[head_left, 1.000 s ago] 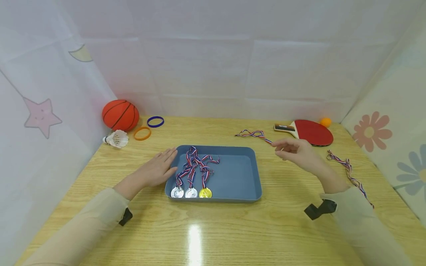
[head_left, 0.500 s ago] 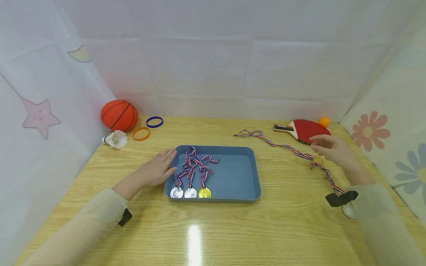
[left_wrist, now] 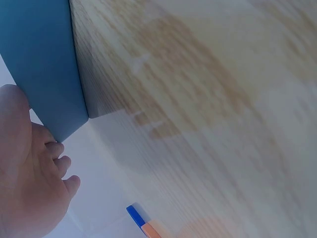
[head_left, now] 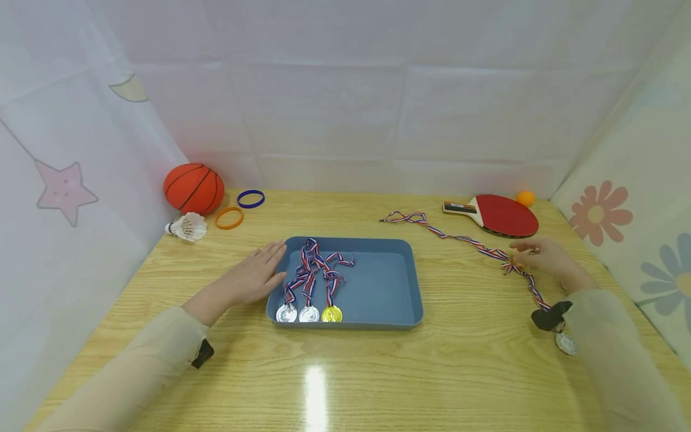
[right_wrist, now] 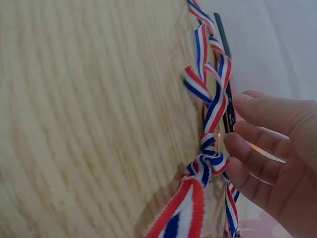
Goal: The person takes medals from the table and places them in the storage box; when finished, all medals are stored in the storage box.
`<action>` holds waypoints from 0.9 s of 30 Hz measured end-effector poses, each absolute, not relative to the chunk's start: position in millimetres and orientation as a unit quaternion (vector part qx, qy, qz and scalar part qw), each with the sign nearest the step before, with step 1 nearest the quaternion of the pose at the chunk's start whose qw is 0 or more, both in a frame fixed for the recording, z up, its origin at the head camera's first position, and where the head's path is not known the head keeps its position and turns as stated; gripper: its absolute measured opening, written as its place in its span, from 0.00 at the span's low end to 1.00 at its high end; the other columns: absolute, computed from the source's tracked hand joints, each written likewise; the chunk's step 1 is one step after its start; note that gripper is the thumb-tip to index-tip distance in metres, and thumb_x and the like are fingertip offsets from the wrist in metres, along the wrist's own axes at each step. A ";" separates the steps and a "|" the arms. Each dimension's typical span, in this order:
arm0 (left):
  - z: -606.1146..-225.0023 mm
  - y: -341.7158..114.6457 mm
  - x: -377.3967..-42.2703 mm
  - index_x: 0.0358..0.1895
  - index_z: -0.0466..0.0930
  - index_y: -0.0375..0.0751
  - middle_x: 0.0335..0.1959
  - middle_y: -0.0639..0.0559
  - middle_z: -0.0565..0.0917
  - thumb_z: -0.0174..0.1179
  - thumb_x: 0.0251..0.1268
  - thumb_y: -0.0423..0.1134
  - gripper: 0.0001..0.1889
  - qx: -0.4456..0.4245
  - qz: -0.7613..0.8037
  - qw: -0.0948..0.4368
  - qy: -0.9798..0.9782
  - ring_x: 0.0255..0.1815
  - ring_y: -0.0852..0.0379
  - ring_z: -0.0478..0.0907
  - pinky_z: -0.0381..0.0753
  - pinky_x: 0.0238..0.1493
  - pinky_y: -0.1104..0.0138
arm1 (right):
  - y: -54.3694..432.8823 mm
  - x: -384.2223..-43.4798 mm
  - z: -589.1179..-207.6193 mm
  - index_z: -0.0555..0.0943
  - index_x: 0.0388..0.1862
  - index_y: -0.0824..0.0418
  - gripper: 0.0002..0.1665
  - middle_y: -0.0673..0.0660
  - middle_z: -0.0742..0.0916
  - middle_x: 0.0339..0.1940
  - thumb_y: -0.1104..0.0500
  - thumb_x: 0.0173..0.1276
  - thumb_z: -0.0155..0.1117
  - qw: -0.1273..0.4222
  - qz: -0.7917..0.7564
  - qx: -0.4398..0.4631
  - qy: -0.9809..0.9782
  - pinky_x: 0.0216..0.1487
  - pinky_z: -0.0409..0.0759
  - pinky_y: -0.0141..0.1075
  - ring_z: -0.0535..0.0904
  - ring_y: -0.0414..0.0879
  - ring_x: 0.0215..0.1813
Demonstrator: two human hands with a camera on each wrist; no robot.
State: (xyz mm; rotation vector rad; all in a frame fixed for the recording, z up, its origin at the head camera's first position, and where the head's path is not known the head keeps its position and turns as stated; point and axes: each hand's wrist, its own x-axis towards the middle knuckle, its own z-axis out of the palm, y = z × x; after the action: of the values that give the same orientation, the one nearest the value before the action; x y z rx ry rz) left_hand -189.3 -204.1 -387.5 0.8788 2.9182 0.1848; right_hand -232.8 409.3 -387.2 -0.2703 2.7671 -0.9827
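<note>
My left hand (head_left: 254, 275) lies with straight fingers along the left rim of a blue-grey tray (head_left: 384, 288). Two silver medals (head_left: 309, 314) and a gold medal (head_left: 332, 314) sit in the tray's left half, their striped ribbons bunched behind them. At the right, my right hand (head_left: 547, 261) hovers low, thumb and fingers apart, fingertips right by a knotted red, white and blue ribbon (right_wrist: 216, 114). A bit of gold shows at those fingertips in the head view. That ribbon (head_left: 459, 237) trails leftward across the table. Below the right wrist lies another silver medal (head_left: 567, 344), its ribbon partly hidden by the arm.
A table tennis bat (head_left: 507, 216) and an orange ball (head_left: 526, 198) lie at the back right. Back left are a small basketball (head_left: 193, 188), a shuttlecock (head_left: 189, 227), a blue wristband (head_left: 251, 199) and an orange wristband (head_left: 230, 218). Cloth walls border the table.
My right hand has moved right, from the middle of the long ribbon to its knotted end, then lowered a little. The left hand and tray have stayed put.
</note>
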 end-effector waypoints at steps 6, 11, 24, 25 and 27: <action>-386.2 -203.1 -188.4 0.69 0.47 0.26 0.71 0.34 0.49 0.43 0.72 0.47 0.33 0.287 0.065 0.044 0.955 0.70 0.37 0.45 0.47 0.66 0.48 | 411.1 -238.9 -397.0 0.73 0.55 0.73 0.24 0.71 0.77 0.49 0.60 0.63 0.63 0.099 -0.301 -0.115 0.942 0.51 0.68 0.58 0.69 0.68 0.52; -386.1 -203.1 -188.4 0.70 0.47 0.26 0.71 0.34 0.49 0.43 0.72 0.47 0.33 0.287 0.066 0.043 0.955 0.70 0.37 0.45 0.46 0.66 0.48 | 411.5 -242.8 -401.8 0.74 0.53 0.73 0.23 0.67 0.80 0.43 0.61 0.62 0.63 0.103 -0.278 -0.117 0.948 0.47 0.70 0.57 0.69 0.67 0.50; -386.9 -204.1 -188.9 0.70 0.47 0.27 0.71 0.35 0.48 0.42 0.72 0.48 0.33 0.286 0.068 0.045 0.955 0.70 0.38 0.44 0.46 0.67 0.48 | 410.9 -244.8 -403.5 0.77 0.44 0.72 0.18 0.63 0.81 0.38 0.60 0.59 0.66 0.082 -0.251 -0.116 0.957 0.39 0.74 0.48 0.74 0.58 0.41; -387.0 -204.1 -188.9 0.70 0.47 0.27 0.71 0.35 0.49 0.42 0.72 0.47 0.33 0.286 0.067 0.045 0.955 0.70 0.38 0.44 0.46 0.66 0.48 | 410.2 -243.9 -402.5 0.77 0.43 0.72 0.18 0.64 0.81 0.38 0.60 0.60 0.66 0.085 -0.261 -0.106 0.956 0.39 0.75 0.48 0.75 0.58 0.41; -387.1 -204.1 -188.8 0.70 0.47 0.27 0.71 0.35 0.49 0.42 0.72 0.47 0.33 0.286 0.067 0.044 0.955 0.70 0.38 0.44 0.46 0.66 0.48 | 408.5 -241.8 -399.8 0.76 0.41 0.71 0.18 0.64 0.80 0.38 0.57 0.60 0.66 0.090 -0.275 -0.085 0.953 0.38 0.76 0.46 0.76 0.57 0.39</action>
State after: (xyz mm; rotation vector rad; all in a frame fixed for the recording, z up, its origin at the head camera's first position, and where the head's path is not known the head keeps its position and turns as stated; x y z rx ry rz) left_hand -188.8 -204.1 -387.1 0.8750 2.9189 0.2064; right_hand -241.8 408.5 -399.8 -0.2515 2.8339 -0.8188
